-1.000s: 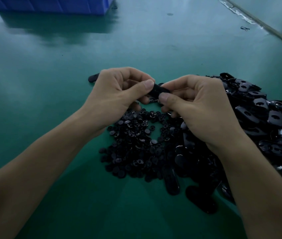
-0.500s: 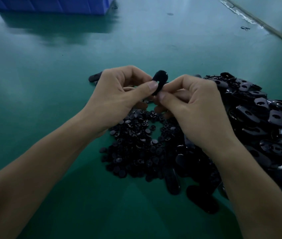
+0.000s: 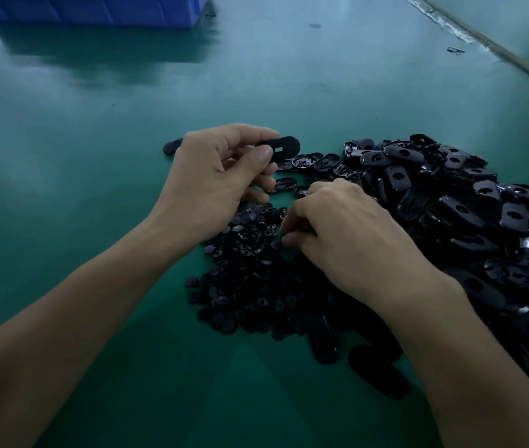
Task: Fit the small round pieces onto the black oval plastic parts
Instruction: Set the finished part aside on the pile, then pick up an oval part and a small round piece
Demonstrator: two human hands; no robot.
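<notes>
Both hands are over a dark green surface (image 3: 95,140), and each one is busy with a different thing. At the far left corner stands a blue plastic crate (image 3: 95,9), well apart from the work. Next, one loose black oval part (image 3: 171,146) lies on the surface, and its end shows just behind the left hand (image 3: 221,185). This left hand is above the surface and pinches a black oval plastic part (image 3: 284,147) between the thumb and the forefinger. The part lies almost level, with its slotted hole turned to the camera, and the other fingers are curled under it. Below and between the two hands is a pile of small round black pieces (image 3: 243,273), spread on the surface. The right hand (image 3: 347,234) is low on the right side of this pile, knuckles up and fingers curled. Its fingertips (image 3: 284,239) touch the pieces, but I cannot tell if it pinches one. Two more dark oval parts (image 3: 323,337) lie flat at the near side of the pile, beside the right forearm. To the right, a big heap of black oval plastic parts (image 3: 467,202) covers the surface, many with the hole side up. At the far right a pale strip (image 3: 483,40) crosses the corner on a slant.
</notes>
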